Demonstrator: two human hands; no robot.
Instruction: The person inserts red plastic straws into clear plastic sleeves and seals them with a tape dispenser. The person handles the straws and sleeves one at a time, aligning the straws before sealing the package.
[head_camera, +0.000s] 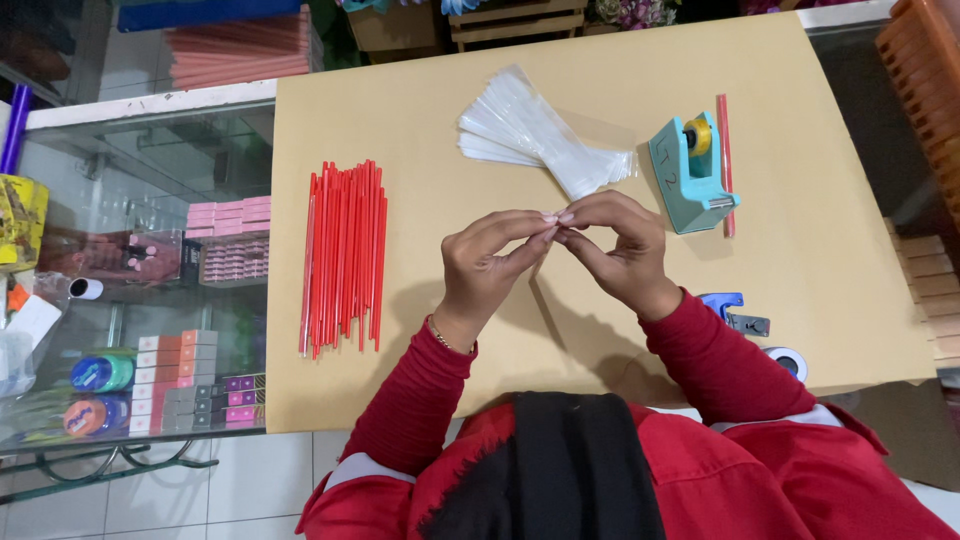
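Both hands meet over the middle of the desk (420, 390) — left hand (487, 262) and right hand (620, 245) with fingers pinched together on something too small to make out. The red sticks (343, 257) lie bunched near the left edge and the clear sleeves (535, 132) fanned by the far edge, probably for easy reach.

A bundle of red sticks (343, 257) lies beside a teal tape dispenser (689, 172).
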